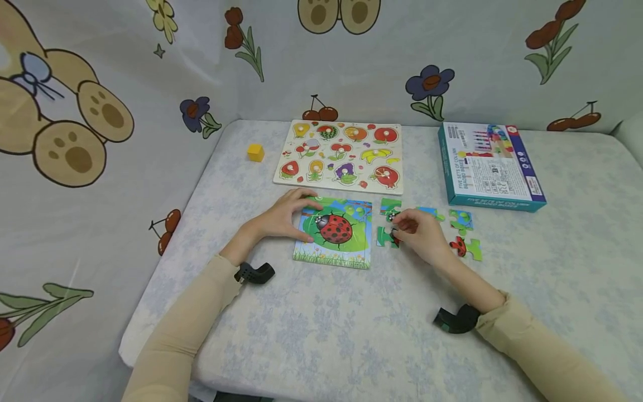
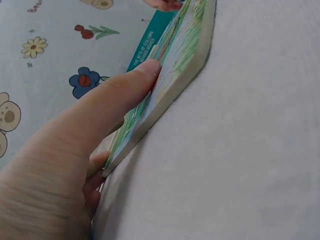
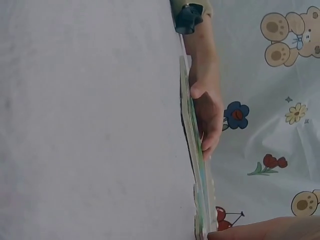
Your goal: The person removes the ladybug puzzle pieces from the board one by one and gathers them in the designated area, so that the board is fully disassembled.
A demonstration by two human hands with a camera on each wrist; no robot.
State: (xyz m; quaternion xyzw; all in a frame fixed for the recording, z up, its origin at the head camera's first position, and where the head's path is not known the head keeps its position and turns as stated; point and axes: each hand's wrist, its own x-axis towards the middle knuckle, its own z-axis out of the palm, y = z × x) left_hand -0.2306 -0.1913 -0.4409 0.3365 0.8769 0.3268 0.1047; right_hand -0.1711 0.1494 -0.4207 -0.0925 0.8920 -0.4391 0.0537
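A square ladybug puzzle board (image 1: 335,229) lies in front of the person. My left hand (image 1: 287,216) spans its left side, the thumb resting on the printed face and the index finger near the back edge. In the left wrist view the thumb (image 2: 125,87) presses on the board's surface, with the other fingers along its edge. Just right of the board, my right hand (image 1: 421,233) pinches at a green puzzle piece (image 1: 384,237) with a bit of ladybug on it. Another green and blue puzzle piece (image 1: 390,205) lies right behind; the fingers partly cover both.
Right of my right hand lie a blue puzzle piece (image 1: 461,219) and a red and green piece (image 1: 473,249); another blue piece (image 1: 427,211) is behind it. Farther back are a fruit knob board (image 1: 369,134), a yellow cube (image 1: 255,152) and a teal box (image 1: 492,167).
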